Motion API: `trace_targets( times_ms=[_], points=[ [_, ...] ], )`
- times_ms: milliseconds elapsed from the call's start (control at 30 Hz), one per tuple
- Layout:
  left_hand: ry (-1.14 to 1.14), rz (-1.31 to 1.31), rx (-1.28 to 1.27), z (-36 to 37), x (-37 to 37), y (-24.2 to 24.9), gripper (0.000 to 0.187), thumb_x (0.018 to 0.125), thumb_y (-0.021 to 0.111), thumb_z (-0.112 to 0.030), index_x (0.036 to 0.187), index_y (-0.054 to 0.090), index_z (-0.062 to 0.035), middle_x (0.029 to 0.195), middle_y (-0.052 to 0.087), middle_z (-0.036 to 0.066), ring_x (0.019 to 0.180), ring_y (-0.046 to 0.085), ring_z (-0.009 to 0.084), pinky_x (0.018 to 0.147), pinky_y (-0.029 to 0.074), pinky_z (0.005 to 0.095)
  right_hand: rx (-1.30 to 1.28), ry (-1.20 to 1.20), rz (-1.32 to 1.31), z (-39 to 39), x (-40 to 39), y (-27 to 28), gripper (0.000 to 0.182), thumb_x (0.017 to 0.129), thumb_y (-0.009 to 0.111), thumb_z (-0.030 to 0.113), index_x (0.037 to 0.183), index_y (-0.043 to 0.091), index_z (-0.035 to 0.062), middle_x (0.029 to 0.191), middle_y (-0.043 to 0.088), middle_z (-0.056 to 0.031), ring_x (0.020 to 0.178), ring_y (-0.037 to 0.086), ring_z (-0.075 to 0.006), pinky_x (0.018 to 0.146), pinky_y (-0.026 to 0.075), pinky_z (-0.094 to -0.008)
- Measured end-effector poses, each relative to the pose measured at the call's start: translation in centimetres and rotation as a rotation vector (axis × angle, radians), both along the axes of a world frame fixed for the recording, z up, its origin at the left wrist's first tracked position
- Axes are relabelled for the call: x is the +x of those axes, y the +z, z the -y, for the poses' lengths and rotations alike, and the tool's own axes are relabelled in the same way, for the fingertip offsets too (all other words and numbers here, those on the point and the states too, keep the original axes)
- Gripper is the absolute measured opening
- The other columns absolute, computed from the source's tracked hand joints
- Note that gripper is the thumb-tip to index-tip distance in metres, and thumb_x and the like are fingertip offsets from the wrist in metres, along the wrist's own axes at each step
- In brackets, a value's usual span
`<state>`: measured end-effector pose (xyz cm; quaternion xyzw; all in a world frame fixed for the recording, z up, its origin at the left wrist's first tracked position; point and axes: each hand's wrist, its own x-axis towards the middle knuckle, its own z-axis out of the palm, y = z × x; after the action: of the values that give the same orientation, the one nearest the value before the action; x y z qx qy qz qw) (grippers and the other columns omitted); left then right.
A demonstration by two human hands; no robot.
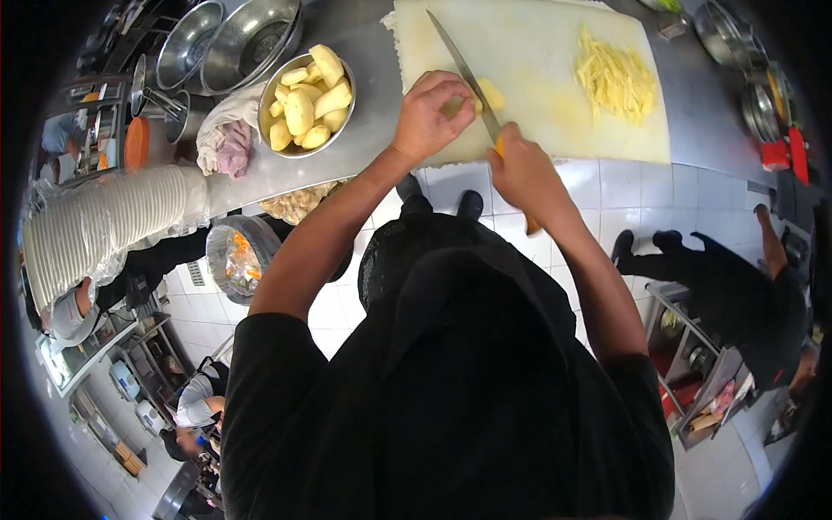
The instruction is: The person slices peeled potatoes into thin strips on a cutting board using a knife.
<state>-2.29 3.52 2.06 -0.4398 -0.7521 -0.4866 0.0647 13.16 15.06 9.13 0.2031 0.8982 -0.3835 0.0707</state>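
Note:
My right hand [523, 173] is wrapped around the yellow handle of a kitchen knife [464, 69], whose long blade points away to the upper left. My left hand [432, 113], fingers curled, presses a piece of peeled potato against the white cutting board [529, 39], left of the blade. Touching the blade's right side is a cut potato piece [491, 94]. Thin potato strips [617, 76] lie heaped on the board's right part. To the left stands a metal bowl [263, 102] holding several peeled potatoes [300, 113].
Two large metal basins [251, 43] and a crumpled cloth [227, 139] sit left on the steel counter [368, 52]. Wrapped stacked plates [113, 225] and a scrap bin [238, 260] are lower left. Metal bowls [732, 39] stand far right. A person in black [728, 295] is at right.

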Motion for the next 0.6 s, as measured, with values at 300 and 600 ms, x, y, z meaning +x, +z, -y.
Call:
trace_targets(
  times_ms=[300, 600],
  points=[
    [-0.011, 0.029, 0.02, -0.2, 0.1, 0.2, 0.01, 0.075, 0.074, -0.009, 0.083, 0.069, -0.0042, 0.094, 0.069, 0.009, 0.089, 0.066, 0.0284, 0.079, 0.055, 0.0371, -0.065, -0.026, -0.04, -1.1, -1.8, -0.8, 0.027, 0.093, 0.058, 0.015, 0.104, 0.045, -0.0052, 0.082, 0.064, -0.0339, 0.086, 0.062, -0.0534, 0.079, 0.047, -0.0594],
    [-0.002, 0.008, -0.022, 0.0, 0.0, 0.1, 0.011, 0.076, 0.074, -0.007, 0.086, 0.07, -0.0041, 0.097, 0.069, 0.01, 0.089, 0.068, 0.0265, 0.08, 0.055, 0.0343, -0.014, -0.056, -0.014, -0.7, 3.1, 3.3, 0.025, 0.095, 0.06, 0.014, 0.101, 0.042, -0.0029, 0.077, 0.063, -0.0329, 0.08, 0.061, -0.0542, 0.073, 0.047, -0.0587]
  ],
)
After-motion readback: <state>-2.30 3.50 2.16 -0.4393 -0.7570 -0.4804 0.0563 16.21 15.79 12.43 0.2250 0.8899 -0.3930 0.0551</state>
